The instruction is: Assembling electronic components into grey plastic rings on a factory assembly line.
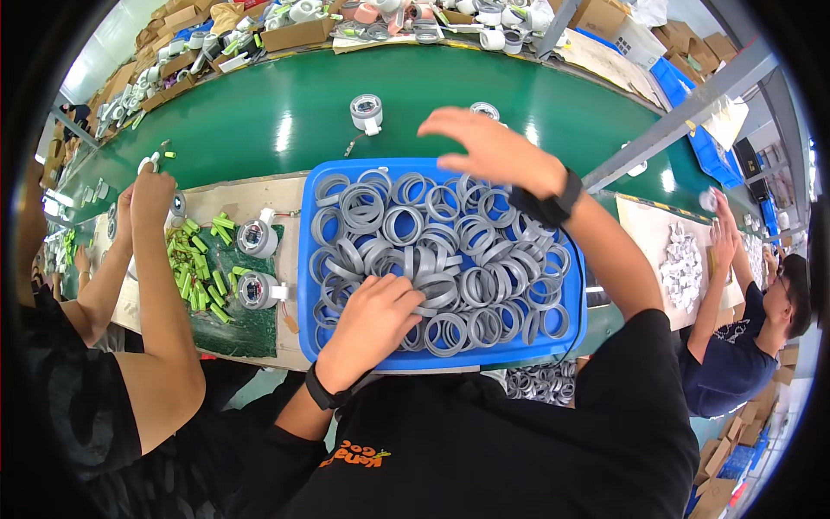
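Observation:
A blue tray (304, 259) in front of me holds a heap of grey rings (404, 227). Over its near left part, my left hand (372, 316) reaches down among the rings with its fingers curled; the fingertips are hidden, so what they hold, if anything, does not show. My right hand (493, 149), a little blurred, is raised over the tray's far edge toward the green conveyor (415, 78). Its fingers are stretched out to the left, and nothing shows in them. Just beyond it, partly covered, lies a round white part (484, 110) on the conveyor.
Another round white housing (367, 112) sits on the conveyor. Left of the tray, two white housings (257, 238) lie by yellow-green wired pieces (194, 268). A co-worker's arms (156, 251) work there; another person (735, 346) sits right, beside white parts (681, 268). A metal post (666, 125) slants across.

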Demonstrator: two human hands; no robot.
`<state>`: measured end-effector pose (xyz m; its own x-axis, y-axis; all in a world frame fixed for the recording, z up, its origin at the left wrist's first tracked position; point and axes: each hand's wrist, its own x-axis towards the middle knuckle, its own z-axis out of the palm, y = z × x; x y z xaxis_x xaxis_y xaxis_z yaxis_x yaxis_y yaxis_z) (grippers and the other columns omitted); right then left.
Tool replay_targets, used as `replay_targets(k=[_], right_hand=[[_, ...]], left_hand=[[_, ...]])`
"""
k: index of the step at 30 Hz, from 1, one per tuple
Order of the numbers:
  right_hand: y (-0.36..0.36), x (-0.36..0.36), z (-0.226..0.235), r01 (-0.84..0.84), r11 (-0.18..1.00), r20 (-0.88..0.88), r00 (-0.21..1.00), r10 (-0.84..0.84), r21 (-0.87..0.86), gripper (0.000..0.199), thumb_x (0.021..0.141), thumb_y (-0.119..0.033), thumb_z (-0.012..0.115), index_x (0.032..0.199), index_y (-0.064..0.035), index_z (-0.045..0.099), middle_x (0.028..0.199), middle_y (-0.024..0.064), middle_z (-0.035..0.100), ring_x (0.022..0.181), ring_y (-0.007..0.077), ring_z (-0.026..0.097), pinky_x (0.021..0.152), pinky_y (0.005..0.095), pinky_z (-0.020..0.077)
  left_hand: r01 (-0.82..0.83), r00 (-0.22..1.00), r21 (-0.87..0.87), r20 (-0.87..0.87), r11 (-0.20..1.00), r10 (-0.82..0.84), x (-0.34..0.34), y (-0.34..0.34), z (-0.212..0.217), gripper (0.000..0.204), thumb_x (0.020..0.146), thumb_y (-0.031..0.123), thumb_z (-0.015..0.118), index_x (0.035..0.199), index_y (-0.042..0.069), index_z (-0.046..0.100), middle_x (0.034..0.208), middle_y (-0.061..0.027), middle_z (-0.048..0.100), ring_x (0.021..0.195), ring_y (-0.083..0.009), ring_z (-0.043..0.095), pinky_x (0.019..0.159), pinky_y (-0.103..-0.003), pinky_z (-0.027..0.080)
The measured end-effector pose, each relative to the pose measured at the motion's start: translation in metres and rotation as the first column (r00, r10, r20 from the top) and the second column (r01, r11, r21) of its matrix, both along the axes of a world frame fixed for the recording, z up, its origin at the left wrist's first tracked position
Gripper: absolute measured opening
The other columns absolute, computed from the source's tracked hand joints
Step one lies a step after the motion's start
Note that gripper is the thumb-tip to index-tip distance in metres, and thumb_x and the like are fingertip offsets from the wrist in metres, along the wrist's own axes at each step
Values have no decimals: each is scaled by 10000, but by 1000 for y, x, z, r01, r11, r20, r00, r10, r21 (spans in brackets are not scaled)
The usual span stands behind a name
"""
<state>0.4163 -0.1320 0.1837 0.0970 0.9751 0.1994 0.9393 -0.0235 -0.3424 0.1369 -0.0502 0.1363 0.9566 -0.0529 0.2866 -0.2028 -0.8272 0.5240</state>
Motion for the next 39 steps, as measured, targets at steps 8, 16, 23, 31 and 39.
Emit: replay_targets(k=[8, 16, 23, 31, 39], right_hand=[[-52, -133, 27, -43, 989, 190, 982, 15, 145, 559, 659, -210, 755, 1162, -162, 515, 1231, 82, 499, 1088, 287, 532, 843, 389, 478], [-79, -142, 38, 87, 993, 95, 992, -79, -79, 515, 724, -327, 714, 1156, -108, 539, 980, 80, 572, 766, 268, 640, 637, 363, 524], [-238, -6, 37, 750, 416, 293, 609, -737, -515, 440, 796, -478, 618, 896, -53, 670, 725, 176, 645, 685, 330, 644, 656, 406, 510], [-338, 225, -81, 928, 373, 112, 369, -923, 17, 502, 766, -377, 680, 1068, 15, 595, 943, 213, 617, 882, 325, 615, 753, 407, 490], [-319, 285, -144, 974, 207, -145, 220, -965, 96, 411, 725, -298, 698, 1071, -87, 633, 1063, 148, 651, 970, 346, 609, 822, 436, 476]], left_hand=[[-261, 941, -917, -171, 302, 293, -6, 5, -8, 334, 810, -33, 617, 1116, 23, 494, 828, -11, 566, 681, -91, 550, 569, -221, 436], [-46, 992, -979, -22, 197, 122, 5, -13, 12, 392, 823, 42, 609, 1183, 21, 455, 980, -76, 541, 843, -173, 572, 703, -279, 487], [-83, 977, -977, -41, 198, 211, -3, 9, -3, 354, 844, 69, 571, 1171, 27, 441, 1009, -82, 533, 857, -167, 563, 718, -284, 440], [-227, 914, -934, -107, 276, 391, 5, 1, 1, 276, 845, 80, 549, 1108, 30, 478, 961, -71, 533, 831, -157, 538, 714, -278, 428], [-177, 977, -935, -129, 308, 170, 24, -24, -1, 237, 818, -1, 561, 1045, -2, 491, 963, -85, 543, 854, -166, 556, 786, -292, 452]])
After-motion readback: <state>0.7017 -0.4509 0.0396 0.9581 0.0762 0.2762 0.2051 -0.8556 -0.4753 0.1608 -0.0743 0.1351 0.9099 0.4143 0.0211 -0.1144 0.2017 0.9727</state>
